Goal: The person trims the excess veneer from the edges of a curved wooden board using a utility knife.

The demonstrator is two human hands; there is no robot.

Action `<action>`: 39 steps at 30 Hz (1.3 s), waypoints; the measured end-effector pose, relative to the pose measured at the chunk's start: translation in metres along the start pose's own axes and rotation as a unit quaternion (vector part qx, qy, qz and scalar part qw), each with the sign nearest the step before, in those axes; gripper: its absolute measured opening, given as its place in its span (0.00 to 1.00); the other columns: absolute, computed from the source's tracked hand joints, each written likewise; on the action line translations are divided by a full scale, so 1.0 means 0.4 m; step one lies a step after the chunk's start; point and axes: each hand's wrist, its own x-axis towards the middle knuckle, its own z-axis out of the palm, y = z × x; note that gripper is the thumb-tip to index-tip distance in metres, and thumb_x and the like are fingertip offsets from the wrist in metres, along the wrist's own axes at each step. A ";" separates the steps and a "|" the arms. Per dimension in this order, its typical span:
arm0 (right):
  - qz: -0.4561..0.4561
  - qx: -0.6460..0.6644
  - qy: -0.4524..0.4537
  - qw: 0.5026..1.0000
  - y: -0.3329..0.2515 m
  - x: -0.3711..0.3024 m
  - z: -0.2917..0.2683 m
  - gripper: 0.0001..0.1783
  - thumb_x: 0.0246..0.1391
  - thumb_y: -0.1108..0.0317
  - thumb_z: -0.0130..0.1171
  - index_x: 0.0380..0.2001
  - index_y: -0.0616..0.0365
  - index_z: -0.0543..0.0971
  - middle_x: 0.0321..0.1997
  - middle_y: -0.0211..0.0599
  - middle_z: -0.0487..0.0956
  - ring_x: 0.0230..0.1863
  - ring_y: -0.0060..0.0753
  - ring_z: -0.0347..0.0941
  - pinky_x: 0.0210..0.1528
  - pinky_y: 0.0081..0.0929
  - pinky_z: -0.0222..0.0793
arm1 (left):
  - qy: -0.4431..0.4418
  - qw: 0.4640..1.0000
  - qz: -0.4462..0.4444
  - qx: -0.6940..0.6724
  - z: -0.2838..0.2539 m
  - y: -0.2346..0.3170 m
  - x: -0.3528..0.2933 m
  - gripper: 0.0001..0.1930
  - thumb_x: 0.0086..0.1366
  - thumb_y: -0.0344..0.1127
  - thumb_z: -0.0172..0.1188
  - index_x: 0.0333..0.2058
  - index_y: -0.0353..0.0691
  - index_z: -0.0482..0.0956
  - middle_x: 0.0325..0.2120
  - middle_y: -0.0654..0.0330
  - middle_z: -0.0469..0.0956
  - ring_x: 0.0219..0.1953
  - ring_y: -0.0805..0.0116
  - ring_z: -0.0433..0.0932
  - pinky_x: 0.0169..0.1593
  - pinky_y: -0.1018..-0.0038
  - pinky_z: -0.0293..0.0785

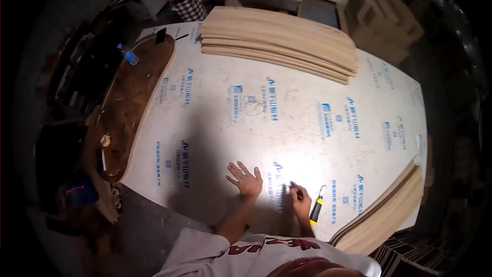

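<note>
One big white board (302, 141) with blue print lies flat in front of you. Your left hand (247, 180) is palm down over it, fingers spread wide and holding nothing. I can't tell if it presses down or just rests. Your right hand (302, 202) is near it, fingers bent in around a small dark thing (293, 186) — they look closed on it, but it is too blurry to name. That dark thing is over the board, between your left hand and a yellow and black knife (318, 209). The knife lies just beside your right wrist, not in your fingers.

It seems you are at the step of using the dark thing on the board, with the left hand there to help. The next move likely calls for a firm pinch and a slow right hand — left fingers out of the way. Mind the knife too. The stack of curved wood (277, 38) sits at the far side, well apart from both hands.
</note>
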 end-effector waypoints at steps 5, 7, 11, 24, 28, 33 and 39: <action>-0.068 -0.313 0.253 0.913 0.112 -0.175 -0.087 0.49 0.51 0.56 0.69 0.69 0.67 0.57 0.69 0.70 0.59 0.70 0.68 0.54 0.68 0.58 0.52 | -0.041 0.995 0.054 -0.069 0.008 -0.035 -0.030 0.48 0.65 0.66 0.50 0.69 0.29 0.53 0.70 0.29 0.44 0.74 0.36 0.36 0.69 0.32 0.29; 0.047 -0.323 0.184 0.927 0.097 -0.168 -0.076 0.55 0.50 0.50 0.69 0.72 0.65 0.51 0.74 0.70 0.49 0.74 0.69 0.45 0.68 0.68 0.46 | -0.049 0.984 0.134 -0.109 0.002 -0.126 -0.028 0.46 0.65 0.67 0.50 0.68 0.34 0.59 0.71 0.35 0.46 0.75 0.40 0.39 0.69 0.33 0.31; 0.077 -0.343 0.219 0.910 0.156 -0.234 -0.081 0.62 0.46 0.43 0.70 0.72 0.62 0.48 0.71 0.68 0.55 0.72 0.66 0.51 0.65 0.67 0.53 | -0.157 0.907 0.127 -0.371 -0.087 -0.327 -0.041 0.33 0.70 0.50 0.57 0.65 0.34 0.64 0.61 0.41 0.69 0.62 0.47 0.71 0.64 0.58 0.66; 0.069 -0.288 0.176 0.939 0.224 -0.208 -0.172 0.23 0.49 0.59 0.66 0.44 0.65 0.77 0.46 0.55 0.77 0.50 0.59 0.76 0.52 0.53 0.75 | -0.316 0.739 -0.169 -0.571 -0.179 -1.068 -0.772 0.13 0.75 0.42 0.53 0.45 0.37 0.78 0.32 0.62 0.80 0.28 0.79 0.74 0.30 0.81 0.69; 0.191 0.317 -0.090 0.925 0.166 -0.282 -0.198 0.16 0.52 0.68 0.59 0.38 0.72 0.77 0.35 0.53 0.82 0.36 0.49 0.83 0.37 0.35 0.81 | -0.377 0.755 -0.092 -0.528 -0.265 -0.869 -0.756 0.16 0.74 0.44 0.55 0.49 0.36 0.77 0.36 0.59 0.82 0.33 0.76 0.77 0.35 0.80 0.72; 0.068 0.566 -0.123 0.812 0.187 -0.597 -0.223 0.14 0.46 0.82 0.57 0.40 0.69 0.74 0.34 0.47 0.78 0.33 0.46 0.80 0.37 0.35 0.80 | -0.436 0.795 0.075 -0.416 -0.271 -0.482 -0.671 0.21 0.74 0.48 0.53 0.48 0.33 0.79 0.34 0.57 0.84 0.34 0.74 0.79 0.38 0.79 0.74; 0.059 0.528 0.027 0.847 0.404 -0.949 -0.588 0.17 0.47 0.81 0.55 0.44 0.62 0.74 0.34 0.36 0.74 0.34 0.30 0.76 0.42 0.33 0.80 | -0.593 0.666 0.035 -0.451 -0.219 0.168 -0.844 0.21 0.73 0.47 0.54 0.52 0.35 0.76 0.44 0.54 0.81 0.43 0.65 0.81 0.44 0.66 0.81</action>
